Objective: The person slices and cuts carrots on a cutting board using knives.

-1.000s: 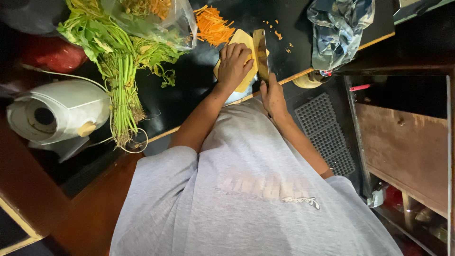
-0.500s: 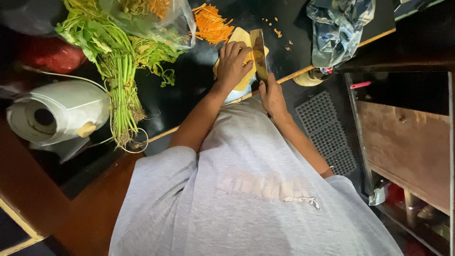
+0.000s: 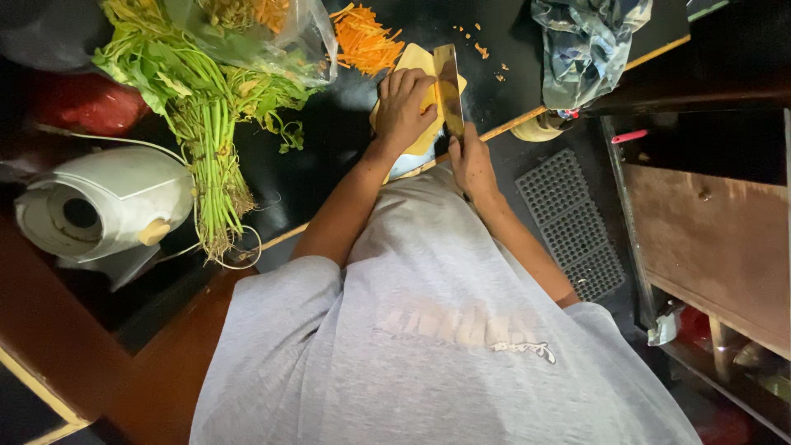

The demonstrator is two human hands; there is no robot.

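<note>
both hands work at the yellow cutting board (image 3: 418, 62) on the dark counter (image 3: 329, 156). left hand (image 3: 404, 107) lies flat, fingers curled, pressing down on something on the board; what's under it is hidden, likely carrot judging from the shreds. right hand (image 3: 472, 161) is clamped around the handle of a cleaver (image 3: 449, 89), blade edge down just beside the left fingers. hands close together, not touching.

rest, big to small: grey shirt (image 3: 445, 330) fills the lower frame; bunch of leafy greens (image 3: 198, 107) with long stems lies left on the counter; white appliance (image 3: 99, 206) far left; crumpled plastic bag (image 3: 589, 45) top right; clear bag of veg (image 3: 264, 33) top; black perforated mat (image 3: 573, 218) right; pile of orange carrot shreds (image 3: 367, 37) just past the board; small scraps near the blade.

step looks like mid-slicing, fine strips. next cut would call for keeping the left fingertips tucked clear of the blade.
</note>
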